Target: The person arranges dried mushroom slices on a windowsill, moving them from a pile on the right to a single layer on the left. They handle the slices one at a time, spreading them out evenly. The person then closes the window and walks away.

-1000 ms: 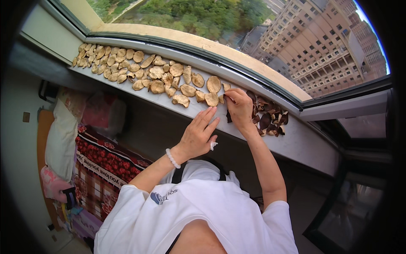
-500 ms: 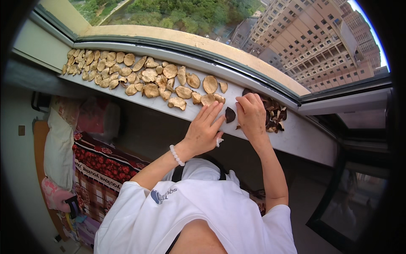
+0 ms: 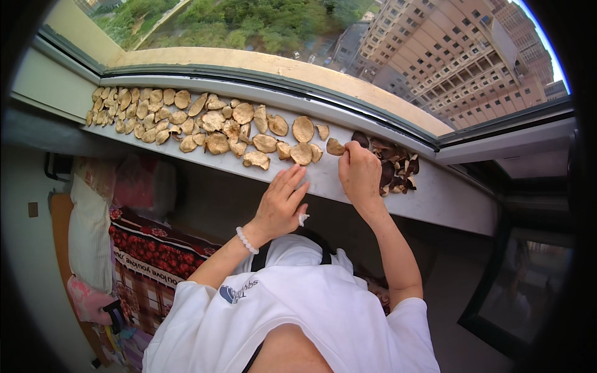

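Note:
Thin dried slices (image 3: 217, 143), tan and curled at the edges, lie spread along the left and middle of the white windowsill (image 3: 323, 180). At the right sits a heap of dark brown-purple dried pieces (image 3: 390, 171), some with pale faces. My right hand (image 3: 360, 176) pinches a brownish dried slice (image 3: 335, 147) between thumb and fingers, just left of that heap. My left hand (image 3: 283, 200) is open, fingers stretched out near the lower slices at the sill's front edge. A small white thing (image 3: 303, 219) shows at its thumb, too small to make out.
A window frame (image 3: 273, 82) runs behind the sill, with trees and tall buildings outside. An open window panel (image 3: 528, 280) stands at the right. Below left is a bed with a red patterned cover (image 3: 158, 248) and a pale pillow (image 3: 90, 236).
The dark slice that lay between my hands is gone from there; my right hand now holds a slice, paler face showing. My left hand has drawn back from the tan slices toward me.

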Demonstrator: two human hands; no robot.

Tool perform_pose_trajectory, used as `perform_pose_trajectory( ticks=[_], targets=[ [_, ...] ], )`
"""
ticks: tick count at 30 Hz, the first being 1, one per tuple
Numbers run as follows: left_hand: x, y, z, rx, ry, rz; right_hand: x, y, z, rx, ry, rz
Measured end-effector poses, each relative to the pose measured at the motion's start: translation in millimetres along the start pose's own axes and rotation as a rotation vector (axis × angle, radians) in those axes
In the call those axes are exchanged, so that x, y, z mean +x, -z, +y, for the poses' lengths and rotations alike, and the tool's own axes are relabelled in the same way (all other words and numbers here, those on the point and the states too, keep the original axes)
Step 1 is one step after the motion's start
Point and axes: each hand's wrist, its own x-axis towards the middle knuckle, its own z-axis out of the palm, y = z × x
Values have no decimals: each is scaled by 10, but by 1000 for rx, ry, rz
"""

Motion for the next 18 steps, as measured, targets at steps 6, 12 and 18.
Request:
perform_pose_trajectory(
  ticks=[6,12,18],
  targets=[
    [-11,-12,-17,5,10,-25,268,-28,-5,-17,-162,-51],
    [-7,18,-2,4,16,-38,247,231,191,-132,-65,74],
    [-36,28,-18,-12,3,-60,244,171,191,-338,-56,-85]
  ],
)
